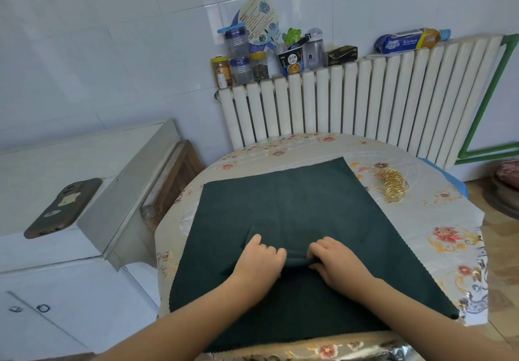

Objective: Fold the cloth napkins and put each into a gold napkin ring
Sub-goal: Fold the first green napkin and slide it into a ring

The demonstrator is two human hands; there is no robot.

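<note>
A dark green cloth napkin (295,200) lies spread flat over most of the round table (438,220). Near its middle, close to me, my left hand (259,258) and my right hand (334,259) sit side by side. Each one pinches a raised ridge of the cloth with curled fingers, and a small fold bunches up between them. A pile of several gold napkin rings (393,185) rests on the table at the far right, beyond the napkin's corner.
The table has a floral plastic cover. A white radiator (365,102) stands behind it, with jars, bottles and a noodle cup (290,61) on top. A phone (63,207) lies on the white cabinet at left. A blue stool edge shows at right.
</note>
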